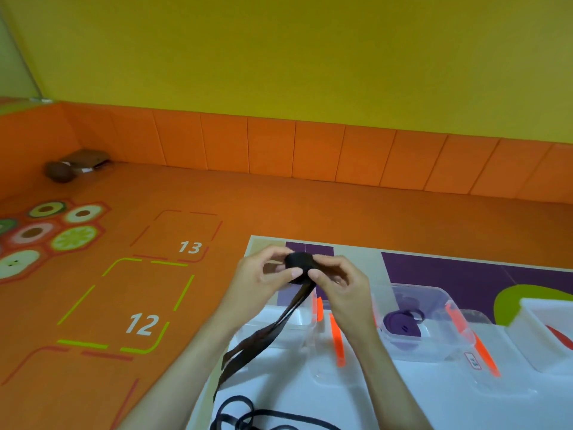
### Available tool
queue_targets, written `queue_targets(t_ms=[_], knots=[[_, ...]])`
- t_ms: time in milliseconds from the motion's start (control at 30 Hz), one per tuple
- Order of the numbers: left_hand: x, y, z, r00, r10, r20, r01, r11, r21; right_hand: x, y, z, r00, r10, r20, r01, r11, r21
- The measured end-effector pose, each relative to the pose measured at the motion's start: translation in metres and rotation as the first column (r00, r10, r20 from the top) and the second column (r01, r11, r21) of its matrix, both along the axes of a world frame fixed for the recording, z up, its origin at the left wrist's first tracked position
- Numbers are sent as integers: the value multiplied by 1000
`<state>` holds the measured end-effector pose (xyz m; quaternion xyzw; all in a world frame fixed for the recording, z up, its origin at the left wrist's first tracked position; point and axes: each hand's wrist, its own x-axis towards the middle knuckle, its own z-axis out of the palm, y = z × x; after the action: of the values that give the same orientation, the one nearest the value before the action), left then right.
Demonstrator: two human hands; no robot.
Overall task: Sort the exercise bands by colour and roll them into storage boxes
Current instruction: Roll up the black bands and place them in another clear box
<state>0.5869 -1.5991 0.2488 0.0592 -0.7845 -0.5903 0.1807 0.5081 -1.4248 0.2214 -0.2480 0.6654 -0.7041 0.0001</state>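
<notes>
I hold a partly rolled black exercise band [300, 265] above the table. My left hand [262, 274] pinches the roll from the left and my right hand [339, 282] pinches it from the right. The band's loose tail [257, 339] hangs down to the table. More black bands [248, 417] lie tangled at the front edge. Under my hands stands a clear storage box [305, 318] with orange clips. A second clear box [434, 324] to the right holds rolled purple bands [403, 324].
A white box [533, 330] with something red inside sits at the far right. The white table [403, 398] has a purple and green mat. The orange floor [124, 305] carries numbered squares 12 and 13. A brown object [74, 166] lies by the far wall.
</notes>
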Motion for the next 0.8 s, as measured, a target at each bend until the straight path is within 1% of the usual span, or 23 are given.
queue_targets(t_ms=[33,100,133,200,267,300,333,367,433,500,533,567,600,667,733,800], knots=[[3,-2,-1,1000,3,29,-3,1000,23,-4,1,3,998,20,-59,-15,996,87],[5,-10,3,993,-33,115,47,992,-118,-11,8,11,974,108,-197,-53,962,268],[5,-12,8,987,-52,154,80,980,-184,-14,11,16,958,156,-243,-66,938,340],[3,-13,20,978,-87,191,130,965,-227,-17,15,25,936,207,-283,-78,910,408],[0,-12,29,977,-104,187,146,963,-227,-20,18,30,934,203,-295,-71,912,405],[-1,-12,31,979,-110,173,146,965,-217,-19,19,31,940,186,-287,-70,926,371],[-1,-12,32,981,-119,150,145,973,-178,-16,20,29,954,165,-252,-84,950,302],[-1,-12,30,985,-118,123,131,986,-106,-12,20,27,971,149,-184,-110,972,206],[-1,-4,24,995,-74,65,68,994,90,-2,16,20,991,126,-39,-125,992,18],[1,7,14,998,-36,58,21,969,247,4,11,13,997,73,28,-70,994,-85],[1,11,9,996,-45,74,21,957,288,3,10,11,998,46,39,-42,995,-94],[3,14,7,993,-60,103,26,952,306,1,11,10,999,33,41,-30,996,-78],[3,13,6,989,-74,132,33,957,288,-2,13,10,999,38,32,-37,998,-46],[3,6,6,982,-90,168,65,987,150,-9,20,11,995,97,-6,-96,994,55],[1,2,10,985,-75,155,71,997,33,-15,24,15,982,178,-63,-165,971,171],[-1,0,15,993,-32,113,31,999,14,-21,25,19,967,237,-99,-206,945,253]])
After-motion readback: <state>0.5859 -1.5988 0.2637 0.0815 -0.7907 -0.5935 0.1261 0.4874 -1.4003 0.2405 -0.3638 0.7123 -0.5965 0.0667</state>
